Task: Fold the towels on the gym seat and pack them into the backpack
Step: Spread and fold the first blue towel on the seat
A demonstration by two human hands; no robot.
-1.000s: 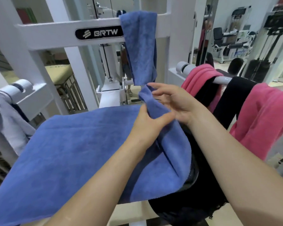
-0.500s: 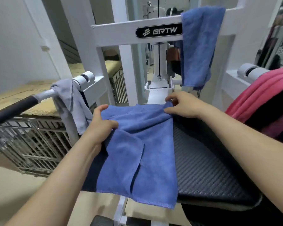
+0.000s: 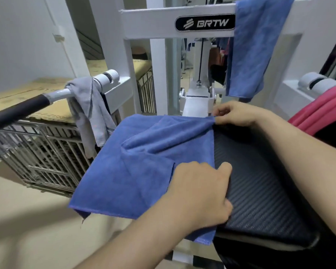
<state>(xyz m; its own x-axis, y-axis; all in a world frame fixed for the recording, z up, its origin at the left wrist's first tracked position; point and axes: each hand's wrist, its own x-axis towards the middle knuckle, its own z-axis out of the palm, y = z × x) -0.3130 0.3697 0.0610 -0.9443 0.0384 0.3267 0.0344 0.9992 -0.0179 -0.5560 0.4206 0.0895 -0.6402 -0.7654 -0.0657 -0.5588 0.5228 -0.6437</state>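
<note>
A blue towel (image 3: pixel 136 171) lies folded over the left part of the black ribbed gym seat (image 3: pixel 260 181), and its left side hangs past the seat. My right hand (image 3: pixel 235 113) pinches the towel's far right corner. Lower down, my left hand (image 3: pixel 200 191) sits on the towel's right edge with its fingers curled round it. A second blue towel (image 3: pixel 250 47) hangs from the white machine frame (image 3: pixel 149 22) behind. Something black (image 3: pixel 260 257) shows under the seat's front edge; I cannot tell what it is.
A grey cloth (image 3: pixel 89 113) is draped on the left handle bar (image 3: pixel 17 111). Pink towels (image 3: pixel 322 111) hang over the right bar. A wire cage (image 3: pixel 47 152) topped with cardboard stands to the left, above pale floor.
My left hand has left the towel's far left corner and come to its near right edge. The towel lies flatter on the seat. My right hand still holds the far corner.
</note>
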